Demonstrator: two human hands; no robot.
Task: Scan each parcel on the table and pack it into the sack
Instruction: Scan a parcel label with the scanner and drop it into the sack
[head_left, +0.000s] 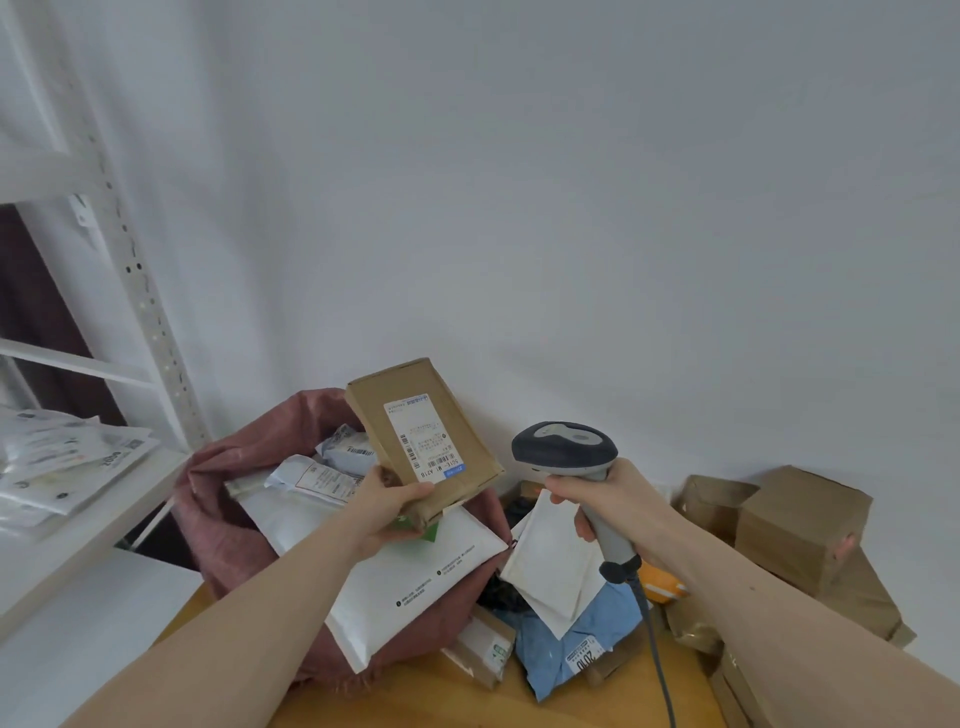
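Both hands (left (387, 506), right (605, 499)) raised, fingers curled gripping.

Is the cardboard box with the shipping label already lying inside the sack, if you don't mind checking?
No, the left hand holds the cardboard box up in the air above the open sack, beside the scanner.

A white metal shelving rack (136, 291) is seen at nine o'clock, its perforated upright leaning across the left side of the view. On one of its shelves, at about eight o'clock, a loose stack of flat white printed bags (67, 462) is laid. Behind the rack a dark maroon surface (36, 312) is glimpsed between the shelves. The upper half of the view, from ten to two o'clock, is filled by a plain pale grey wall (571, 182).
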